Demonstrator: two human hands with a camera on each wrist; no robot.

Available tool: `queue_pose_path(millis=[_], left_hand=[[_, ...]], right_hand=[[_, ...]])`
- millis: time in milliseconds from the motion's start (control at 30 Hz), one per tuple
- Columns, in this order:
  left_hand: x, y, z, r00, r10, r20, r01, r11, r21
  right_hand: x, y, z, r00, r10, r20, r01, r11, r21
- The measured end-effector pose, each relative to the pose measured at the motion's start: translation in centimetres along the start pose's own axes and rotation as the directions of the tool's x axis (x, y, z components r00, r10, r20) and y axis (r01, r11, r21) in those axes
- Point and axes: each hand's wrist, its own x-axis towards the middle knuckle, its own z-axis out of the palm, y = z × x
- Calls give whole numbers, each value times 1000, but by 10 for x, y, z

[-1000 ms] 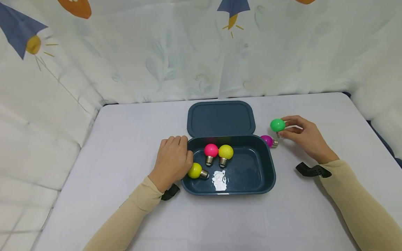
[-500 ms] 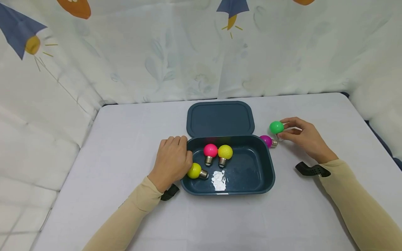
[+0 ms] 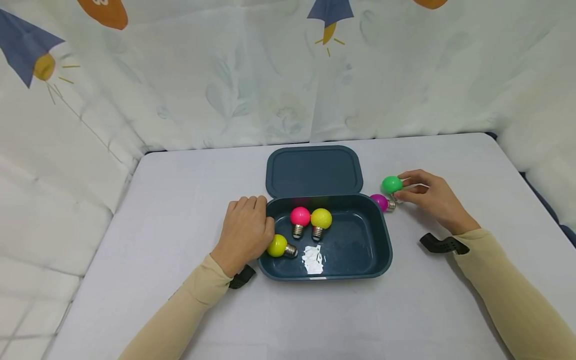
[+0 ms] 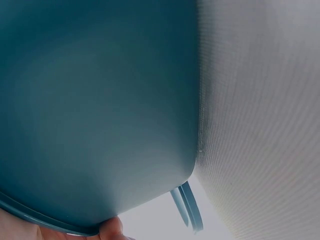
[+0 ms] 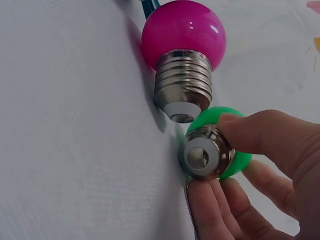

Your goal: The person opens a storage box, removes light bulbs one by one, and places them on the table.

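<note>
My left hand [image 3: 245,230] grips the left rim of a dark blue plastic box [image 3: 346,272]; in the left wrist view, fingertips [image 4: 111,227] curl over that rim. Inside the box lie a pink light bulb [image 3: 300,216] and two yellow bulbs, one upper [image 3: 321,219] and one lower left [image 3: 276,246] beside the hand. Right of the box, my right hand [image 3: 427,197] pinches a green light bulb [image 3: 392,185], thumb against its metal screw base [image 5: 205,150]. A purple bulb [image 5: 184,30] lies on the table between the box and the green bulb, its base toward the hand.
A flat dark blue lid [image 3: 314,171] lies directly behind the box. The white-covered table [image 3: 180,190] meets a patterned curtain [image 3: 261,90] at its back edge. A black strap [image 3: 443,244] sits at the right wrist.
My right hand has moved slightly left and down with the green bulb, which is now closer to the purple one. The left hand keeps its grip on the rim.
</note>
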Motion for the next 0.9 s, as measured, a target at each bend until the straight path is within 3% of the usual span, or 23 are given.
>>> queue_pose_path(millis=[267,533,900], left_hand=[[-1,0,-2,1000,-11,2,11,1000,-6],[-1,0,-2,1000,-7,-6,7,1000,-8],[0,0,-1,1000,1,-11,-1,1000,-11]], right_hand=[[-2,-1,0,1000,18,-4,-18,1000,-15],[-6,-3,-6,1000,-10,-26,12,998,64],[-8,-5,-9,999,-2,-41,6,995,97]])
